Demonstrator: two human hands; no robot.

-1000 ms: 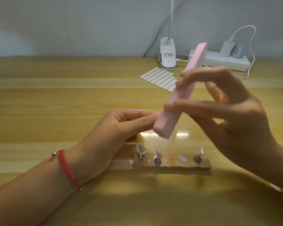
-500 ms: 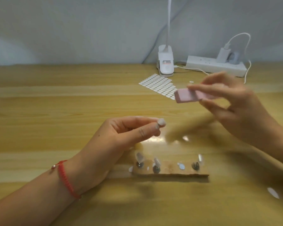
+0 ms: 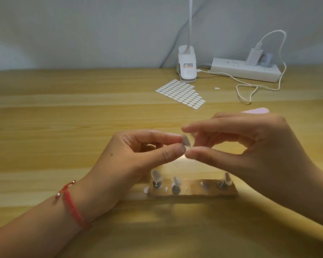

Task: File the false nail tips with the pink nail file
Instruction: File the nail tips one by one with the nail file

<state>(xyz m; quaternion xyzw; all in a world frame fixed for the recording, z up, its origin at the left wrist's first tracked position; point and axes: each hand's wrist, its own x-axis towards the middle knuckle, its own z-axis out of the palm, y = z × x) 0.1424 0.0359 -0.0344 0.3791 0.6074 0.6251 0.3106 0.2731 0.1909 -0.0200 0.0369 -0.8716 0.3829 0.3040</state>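
My left hand (image 3: 138, 157) pinches a small clear false nail tip (image 3: 186, 140) between thumb and index finger, above the table. My right hand (image 3: 250, 151) has come in from the right; its index finger and thumb sit just above and below that same tip, slightly apart, and contact is unclear. The pink nail file (image 3: 255, 110) lies flat on the table behind my right hand, mostly hidden by it. In front of my hands a wooden strip holder (image 3: 192, 190) carries several more nail tips on small stands, such as the tip at its left end (image 3: 156, 175).
A sheet of white oval stickers (image 3: 181, 94) lies further back on the wooden table. Behind it stand a white clip lamp base (image 3: 187, 67) and a white power strip (image 3: 244, 69) with a charger and a looping cable (image 3: 250, 92).
My right hand swung the pink file away from the tip, laid it on the table at the back right, then came back empty to the tip in my left hand.
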